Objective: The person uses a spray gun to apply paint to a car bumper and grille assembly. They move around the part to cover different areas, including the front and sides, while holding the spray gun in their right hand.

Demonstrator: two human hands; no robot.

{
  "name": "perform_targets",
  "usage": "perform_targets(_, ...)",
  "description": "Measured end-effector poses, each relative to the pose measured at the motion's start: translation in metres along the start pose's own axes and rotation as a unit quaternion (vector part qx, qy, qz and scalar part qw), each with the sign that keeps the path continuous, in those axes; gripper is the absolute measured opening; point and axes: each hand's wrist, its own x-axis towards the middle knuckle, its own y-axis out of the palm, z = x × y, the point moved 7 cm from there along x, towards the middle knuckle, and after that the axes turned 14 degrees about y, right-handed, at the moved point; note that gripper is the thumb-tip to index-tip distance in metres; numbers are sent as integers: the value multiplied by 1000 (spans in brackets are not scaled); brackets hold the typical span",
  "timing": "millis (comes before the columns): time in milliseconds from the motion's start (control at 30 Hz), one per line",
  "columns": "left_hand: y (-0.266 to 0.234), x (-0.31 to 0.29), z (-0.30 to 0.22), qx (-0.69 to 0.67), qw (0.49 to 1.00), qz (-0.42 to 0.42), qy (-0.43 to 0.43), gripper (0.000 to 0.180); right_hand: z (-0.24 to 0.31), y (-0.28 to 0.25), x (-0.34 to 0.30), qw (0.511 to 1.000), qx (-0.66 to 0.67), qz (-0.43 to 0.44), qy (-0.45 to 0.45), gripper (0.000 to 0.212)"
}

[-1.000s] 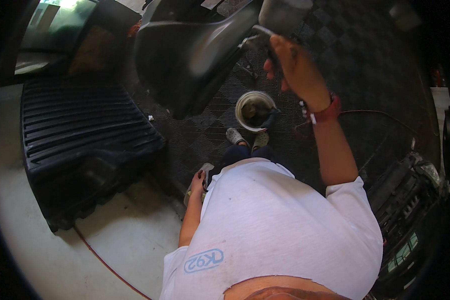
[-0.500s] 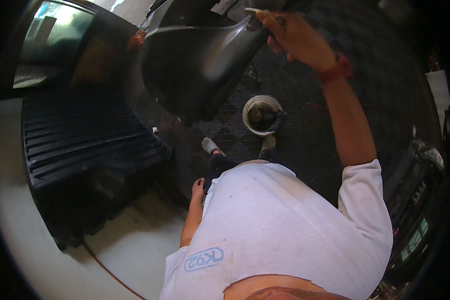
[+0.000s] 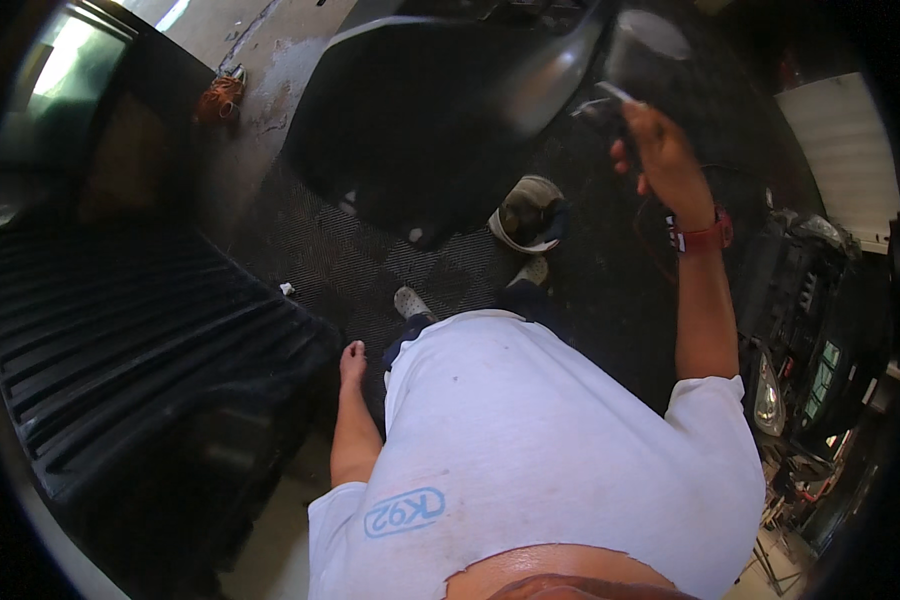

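Note:
A large glossy dark panel (image 3: 410,120), which looks like a vehicle body part, stands in front of me. My right hand (image 3: 662,155), with a red band at its wrist, is raised to the right of the panel, apart from its edge. Its fingers are closed on a thin pale flat tool (image 3: 615,92), blurred so its exact kind is unclear. At my left side hangs my left hand (image 3: 352,362), fingers loosely stretched, with nothing seen in it. The ribbed black plastic liner (image 3: 120,340) is nearest to it. Below the panel sits a bucket (image 3: 510,238) with dark contents.
Patterned dark matting (image 3: 310,225) covers the floor, with a small white scrap (image 3: 287,289) on it. An orange bundle (image 3: 218,102) lies at the far left. Vehicle parts, including a headlight (image 3: 769,395), stand at the right. A pale round container (image 3: 652,36) is beyond my right hand.
My right hand has moved right and nearer, away from the panel's upper edge, with the pale tool in it. My left hand has shifted slightly left. The view has turned, showing more on the right.

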Motion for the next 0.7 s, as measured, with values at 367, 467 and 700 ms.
perform_targets(367, -132, 46, 44, -8, 996, -2, -84, 43, -20, 76, -69, 986, 108, -113, 61, 50)
perform_targets(467, -101, 51, 3, -14, 998, 22, -65, 45, -30, 127, -95, 975, 195, -83, 72, 49)
perform_targets(700, -4, 66, -72, 39, 988, 131, 67, 54, 14, 141, -90, 955, 290, 34, 59, 48)
